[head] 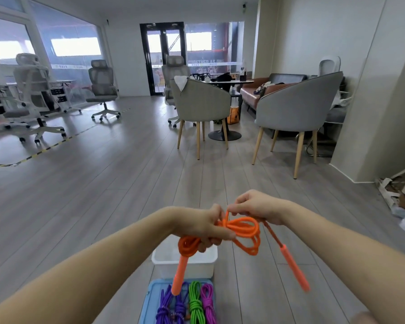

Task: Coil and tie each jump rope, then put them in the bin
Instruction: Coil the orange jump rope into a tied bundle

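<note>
An orange jump rope (pixel 244 231) is bunched into loops between both hands, above the floor. My left hand (pixel 201 226) grips the middle of the bundle. My right hand (pixel 255 206) pinches a strand at the wrap near the centre. Two orange handles hang down: one (pixel 179 274) below my left hand, the other (pixel 295 267) off to the right. Below the hands, a white bin (pixel 206 260) stands on the floor. In front of it a blue tray (pixel 151 298) holds coiled purple ropes (pixel 171 307), a green rope (pixel 195 305) and a magenta rope (pixel 208 302).
Grey wood floor spreads ahead. Two grey armchairs (pixel 297 108) and a round table (pixel 227 83) stand at the right, office chairs (pixel 33 90) at the left. Broken cardboard debris (pixel 393 192) lies by the right wall.
</note>
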